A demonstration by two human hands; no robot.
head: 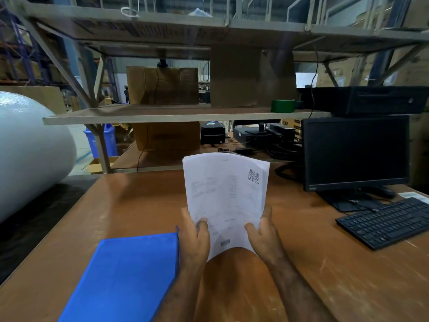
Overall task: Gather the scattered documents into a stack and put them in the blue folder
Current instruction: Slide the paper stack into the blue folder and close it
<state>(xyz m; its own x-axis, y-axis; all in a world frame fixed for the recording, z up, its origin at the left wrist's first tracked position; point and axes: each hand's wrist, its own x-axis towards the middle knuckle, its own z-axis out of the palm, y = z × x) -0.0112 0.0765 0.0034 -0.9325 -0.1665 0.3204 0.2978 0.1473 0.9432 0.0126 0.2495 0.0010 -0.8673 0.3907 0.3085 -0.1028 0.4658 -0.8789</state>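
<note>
Left hand (pixel 193 238) and right hand (pixel 264 235) grip the stack of documents (pixel 225 194) upright, thumbs curled over it, beside the closed blue folder (pixel 125 275)

Warehouse bay — brown worktable (pixel 130 205) under metal shelving (pixel 181 116), cardboard boxes (pixel 162 86) behind, dim light.

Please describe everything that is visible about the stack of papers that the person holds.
The stack of papers is white printed sheets with faint text and a QR code near the top right corner. It is held upright above the brown table, its top edge bowed. The left hand and the right hand grip its lower corners, thumbs on the front. The closed blue folder lies to its left, apart from it.
</note>
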